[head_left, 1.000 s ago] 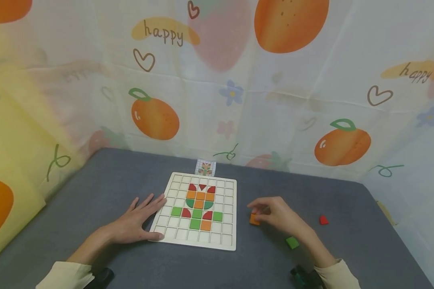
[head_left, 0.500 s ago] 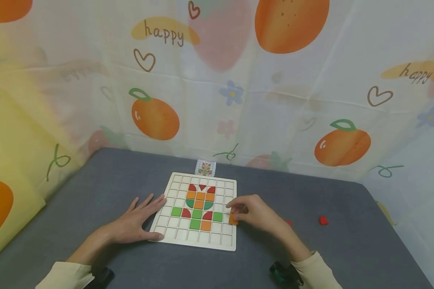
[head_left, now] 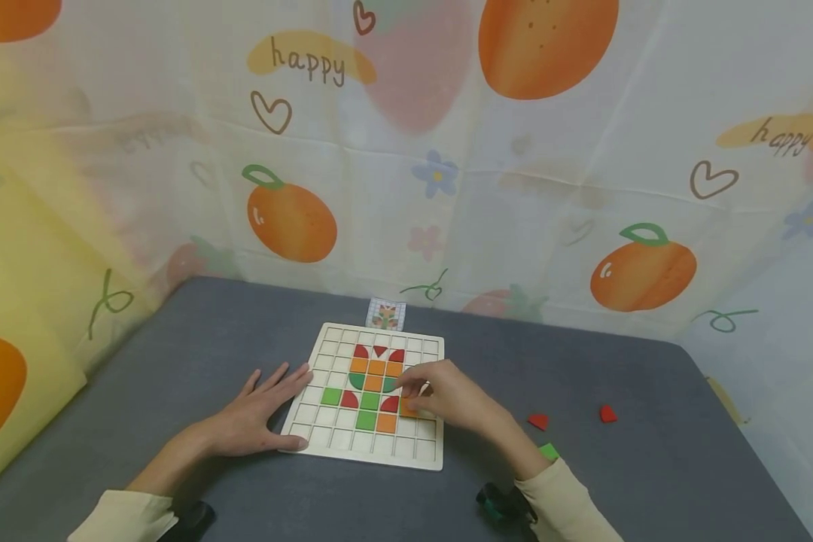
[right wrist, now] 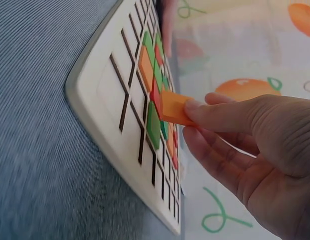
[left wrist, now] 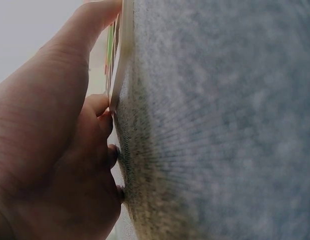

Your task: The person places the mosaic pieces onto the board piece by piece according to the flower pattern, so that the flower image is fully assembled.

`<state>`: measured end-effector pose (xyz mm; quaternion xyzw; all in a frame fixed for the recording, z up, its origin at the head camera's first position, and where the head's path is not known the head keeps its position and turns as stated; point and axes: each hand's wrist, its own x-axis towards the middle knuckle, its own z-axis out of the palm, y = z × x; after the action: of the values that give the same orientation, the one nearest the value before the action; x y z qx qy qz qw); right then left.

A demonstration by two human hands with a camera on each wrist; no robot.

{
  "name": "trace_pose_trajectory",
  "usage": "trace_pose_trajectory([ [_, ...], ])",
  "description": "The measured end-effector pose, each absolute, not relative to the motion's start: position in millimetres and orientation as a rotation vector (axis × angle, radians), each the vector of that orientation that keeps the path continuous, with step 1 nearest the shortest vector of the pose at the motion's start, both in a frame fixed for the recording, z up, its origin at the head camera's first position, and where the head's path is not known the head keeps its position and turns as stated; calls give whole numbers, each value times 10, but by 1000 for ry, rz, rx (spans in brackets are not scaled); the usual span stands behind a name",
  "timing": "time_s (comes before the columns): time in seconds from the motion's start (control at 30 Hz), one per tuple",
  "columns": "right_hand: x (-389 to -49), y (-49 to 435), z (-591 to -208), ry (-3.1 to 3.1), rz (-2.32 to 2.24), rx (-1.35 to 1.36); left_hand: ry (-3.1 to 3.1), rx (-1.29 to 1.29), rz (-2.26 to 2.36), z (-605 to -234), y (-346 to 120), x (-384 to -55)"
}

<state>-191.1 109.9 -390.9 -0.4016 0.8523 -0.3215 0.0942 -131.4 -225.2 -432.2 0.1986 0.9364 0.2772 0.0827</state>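
Observation:
My right hand (head_left: 450, 395) pinches an orange square tile (right wrist: 175, 107) between thumb and fingers. It hangs tilted over the right part of a white gridded board (head_left: 420, 449), overlapping the light green square tile there. On the board, red, orange and green tiles (head_left: 369, 401) form a flower-like pattern. Spread along the board's left side is my left hand (head_left: 254, 418), fingertips at the edge and thumb (head_left: 291, 443) on the near left corner. The left wrist view shows that thumb across the board's rim (left wrist: 125, 30).
A small card (head_left: 385, 315) with a printed grid pattern touches the board's far edge. Two loose red pieces, one nearer (head_left: 538, 421) and one farther right (head_left: 607, 413), lie on the grey table (head_left: 650, 467). A green tile (head_left: 549, 451) is partly behind the right forearm.
My right hand has carried the orange tile leftward from the table right of the board to over its right columns. My left hand has stayed in place.

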Motion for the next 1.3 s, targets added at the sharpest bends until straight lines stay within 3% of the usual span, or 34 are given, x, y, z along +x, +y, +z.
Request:
trace_pose_trajectory([
  [1.3,-1829,229,-4095,2497,-986,-1192,2809,618,838,-4343,-2254,-1308],
])
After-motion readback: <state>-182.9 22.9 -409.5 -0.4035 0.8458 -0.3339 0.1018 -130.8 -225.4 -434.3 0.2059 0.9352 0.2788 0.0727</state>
